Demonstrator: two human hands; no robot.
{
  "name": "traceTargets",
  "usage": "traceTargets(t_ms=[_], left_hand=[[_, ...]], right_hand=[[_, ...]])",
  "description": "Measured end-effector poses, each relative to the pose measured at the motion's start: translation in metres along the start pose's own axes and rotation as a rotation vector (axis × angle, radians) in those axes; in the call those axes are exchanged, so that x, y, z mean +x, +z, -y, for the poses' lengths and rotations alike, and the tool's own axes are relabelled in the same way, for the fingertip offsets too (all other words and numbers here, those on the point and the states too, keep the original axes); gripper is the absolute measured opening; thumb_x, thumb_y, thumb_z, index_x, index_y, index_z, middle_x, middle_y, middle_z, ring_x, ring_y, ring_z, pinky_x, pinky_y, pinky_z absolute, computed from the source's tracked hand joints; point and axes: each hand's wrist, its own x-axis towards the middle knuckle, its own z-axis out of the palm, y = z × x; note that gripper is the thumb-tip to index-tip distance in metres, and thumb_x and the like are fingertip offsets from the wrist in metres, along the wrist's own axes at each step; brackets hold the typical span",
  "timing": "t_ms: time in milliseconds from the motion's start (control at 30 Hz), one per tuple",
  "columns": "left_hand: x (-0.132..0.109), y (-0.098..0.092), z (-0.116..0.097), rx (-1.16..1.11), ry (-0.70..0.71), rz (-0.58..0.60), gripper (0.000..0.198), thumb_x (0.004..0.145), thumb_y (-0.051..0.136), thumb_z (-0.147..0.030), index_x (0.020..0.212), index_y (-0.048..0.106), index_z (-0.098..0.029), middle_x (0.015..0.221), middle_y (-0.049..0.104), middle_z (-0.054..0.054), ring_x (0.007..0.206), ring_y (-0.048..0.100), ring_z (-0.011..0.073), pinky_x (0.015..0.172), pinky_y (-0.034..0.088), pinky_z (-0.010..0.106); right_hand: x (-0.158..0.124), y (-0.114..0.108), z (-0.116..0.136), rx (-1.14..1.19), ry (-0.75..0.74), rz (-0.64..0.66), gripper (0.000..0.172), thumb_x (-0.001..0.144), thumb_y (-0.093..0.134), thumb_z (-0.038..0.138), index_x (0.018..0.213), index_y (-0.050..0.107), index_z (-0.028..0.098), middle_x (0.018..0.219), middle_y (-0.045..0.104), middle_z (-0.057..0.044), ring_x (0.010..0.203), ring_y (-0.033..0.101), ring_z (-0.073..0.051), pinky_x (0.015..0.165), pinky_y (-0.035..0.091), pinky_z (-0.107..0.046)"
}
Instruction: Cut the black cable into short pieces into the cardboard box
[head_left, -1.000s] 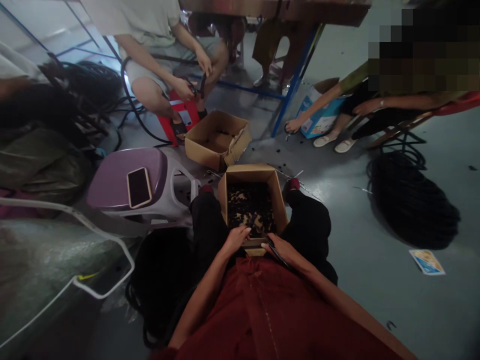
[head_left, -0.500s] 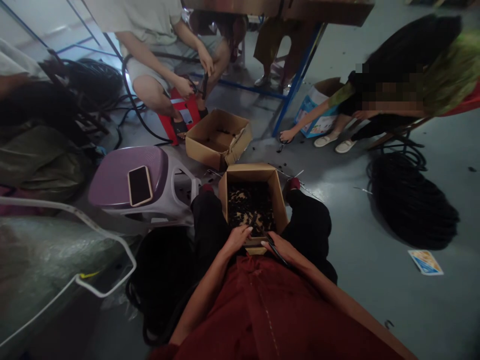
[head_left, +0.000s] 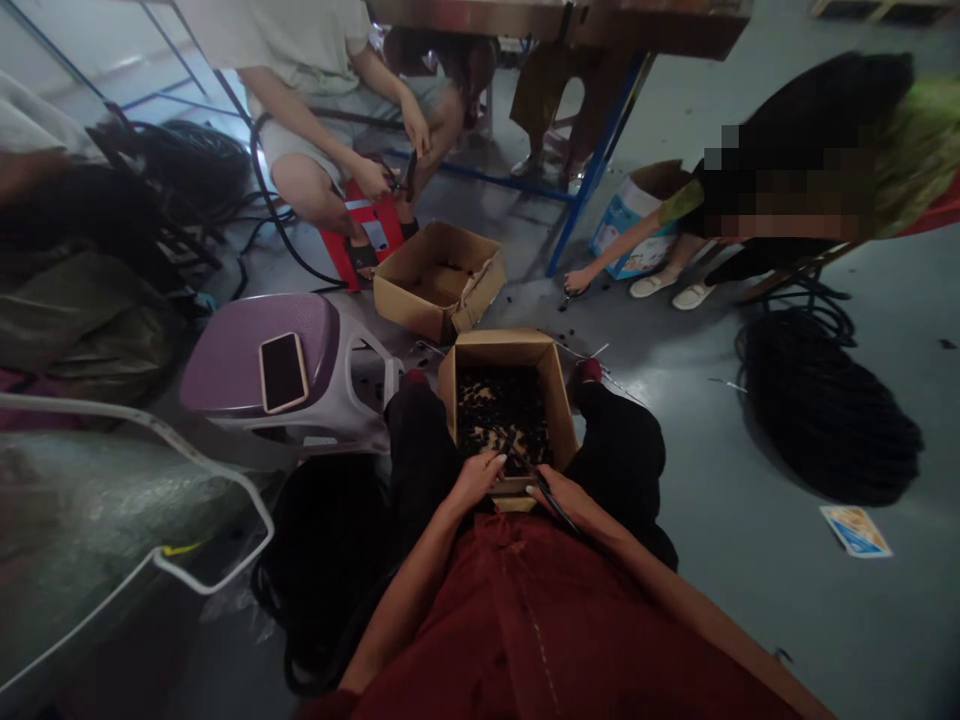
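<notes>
Between my knees a cardboard box [head_left: 562, 400] stands on the floor, with many small black pieces [head_left: 502, 400] scattered inside. Over its near edge my left hand [head_left: 480, 476] is closed, fingers pinched on something dark and thin that I cannot make out. Just right of it, my right hand [head_left: 559, 493] is wrapped round a black tool [head_left: 555, 500] whose handle runs back along the wrist. The tool's tip points toward the left fingertips, above the black pieces.
Another cardboard box [head_left: 409, 300] stands just beyond. At left, a purple stool [head_left: 225, 350] carries a phone [head_left: 283, 372]. Black tubing coils [head_left: 832, 410] lie at right, others beside my left leg. One person sits ahead; another reaches a hand [head_left: 577, 282] to the floor.
The view has shifted very slightly. At the right, the other person's head and upper body have dipped lower. My two hands keep nearly the same place over the box.
</notes>
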Motion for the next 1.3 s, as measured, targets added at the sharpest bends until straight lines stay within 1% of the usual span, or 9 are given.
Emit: traceTargets(t_ms=[133,333,433,567,633,733,967,1067,1300], left_hand=[[0.0,0.001,0.001,0.003,-0.007,-0.004,0.036,0.086,0.037,-0.041,0.065,0.051,-0.015,0.059,0.052,-0.001,0.051,0.044,0.0095,0.053,0.036,0.022],[0.001,0.002,0.002,0.01,0.001,-0.005,0.035,0.086,0.037,-0.04,0.067,0.052,-0.015,0.06,0.053,-0.001,0.051,0.045,0.0094,0.052,0.037,0.021],[0.002,0.002,0.004,0.022,0.012,-0.01,0.036,0.087,0.036,-0.04,0.066,0.052,-0.015,0.06,0.054,-0.001,0.05,0.046,0.0093,0.052,0.037,0.021],[0.005,0.002,0.008,0.031,0.014,0.0,0.037,0.087,0.038,-0.04,0.065,0.053,-0.015,0.059,0.053,-0.001,0.05,0.045,0.0089,0.053,0.037,0.021],[0.006,0.003,0.011,0.025,0.005,0.003,0.036,0.087,0.039,-0.041,0.066,0.053,-0.015,0.06,0.053,-0.001,0.051,0.045,0.0087,0.054,0.037,0.021],[0.009,0.006,0.013,0.013,-0.009,0.004,0.036,0.088,0.039,-0.041,0.069,0.054,-0.015,0.061,0.054,-0.001,0.052,0.046,0.0089,0.053,0.036,0.02],[0.01,0.007,0.015,0.02,0.008,0.01,0.037,0.088,0.04,-0.043,0.075,0.06,-0.013,0.065,0.057,0.0,0.052,0.046,0.0088,0.052,0.037,0.02],[0.01,0.008,0.016,0.052,0.015,0.002,0.036,0.088,0.04,-0.04,0.077,0.061,-0.013,0.064,0.057,0.0,0.052,0.046,0.0092,0.052,0.036,0.02],[0.011,0.007,0.015,0.126,0.059,0.013,0.039,0.089,0.038,-0.039,0.065,0.056,-0.015,0.06,0.054,0.0,0.055,0.046,0.0098,0.054,0.034,0.02]], right_hand=[[0.001,-0.001,-0.001,-0.04,0.047,0.053,0.028,0.089,0.039,0.038,0.105,0.048,0.018,0.096,0.066,-0.012,0.088,0.064,-0.025,0.07,0.041,-0.029],[0.002,0.001,-0.004,-0.02,-0.022,0.012,0.034,0.09,0.039,0.041,0.111,0.047,0.016,0.111,0.062,-0.014,0.1,0.061,-0.025,0.078,0.041,-0.029],[0.001,0.001,-0.004,-0.039,-0.021,-0.002,0.034,0.09,0.038,0.044,0.111,0.048,0.018,0.107,0.065,-0.013,0.096,0.063,-0.025,0.074,0.041,-0.028],[0.0,0.0,-0.004,-0.112,0.037,-0.003,0.03,0.09,0.041,0.043,0.108,0.05,0.02,0.097,0.067,-0.011,0.087,0.065,-0.024,0.066,0.038,-0.026],[-0.001,-0.001,-0.005,-0.139,0.053,-0.01,0.032,0.09,0.041,0.045,0.108,0.05,0.021,0.1,0.067,-0.011,0.087,0.064,-0.023,0.064,0.037,-0.025],[-0.001,-0.003,-0.007,-0.164,0.04,-0.003,0.034,0.089,0.043,0.046,0.11,0.049,0.019,0.109,0.063,-0.013,0.094,0.062,-0.023,0.068,0.037,-0.025],[-0.007,-0.013,0.001,-0.178,0.115,0.033,0.034,0.09,0.04,0.049,0.108,0.05,0.021,0.096,0.067,-0.01,0.084,0.063,-0.023,0.062,0.034,-0.024],[-0.009,-0.015,0.003,-0.194,0.138,0.04,0.032,0.09,0.041,0.047,0.107,0.05,0.022,0.096,0.067,-0.01,0.083,0.063,-0.023,0.061,0.033,-0.024],[-0.01,-0.015,-0.002,-0.216,0.151,0.05,0.034,0.089,0.04,0.049,0.107,0.051,0.022,0.098,0.067,-0.01,0.084,0.064,-0.024,0.06,0.033,-0.025]])
